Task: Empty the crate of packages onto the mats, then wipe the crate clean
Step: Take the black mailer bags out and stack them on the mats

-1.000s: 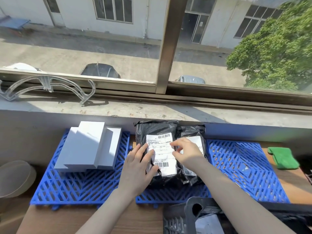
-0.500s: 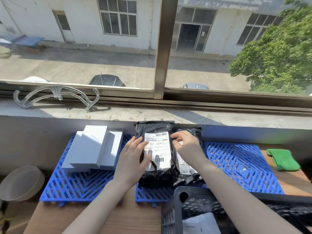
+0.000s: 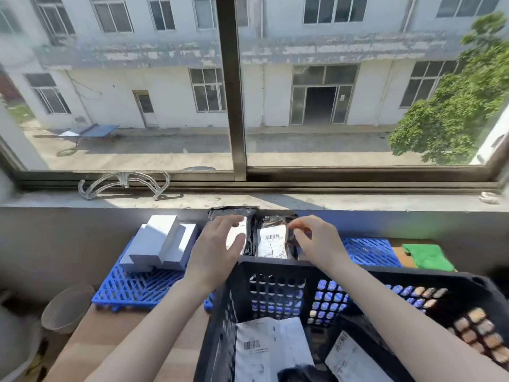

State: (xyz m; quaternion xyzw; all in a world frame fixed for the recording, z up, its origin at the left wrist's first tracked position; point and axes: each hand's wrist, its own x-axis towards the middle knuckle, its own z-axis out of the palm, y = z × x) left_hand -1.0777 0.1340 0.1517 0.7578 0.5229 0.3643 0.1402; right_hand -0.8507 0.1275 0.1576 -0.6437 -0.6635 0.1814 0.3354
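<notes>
Hovering over packages [image 3: 272,244], fingers [image 3: 223,226] relaxed

A: Which colours stand out?
B: The blue plastic lattice mats [image 3: 132,290], a criss-cross grid — and the white rectangular boxes [image 3: 159,244] on them.
A: The parcels?
B: Glossy black plastic mailer bags [image 3: 274,242] with white barcode-striped labels. The black perforated plastic crate [image 3: 275,264] shows rows of holes; the folded fabric cloth [image 3: 427,256] is green
</notes>
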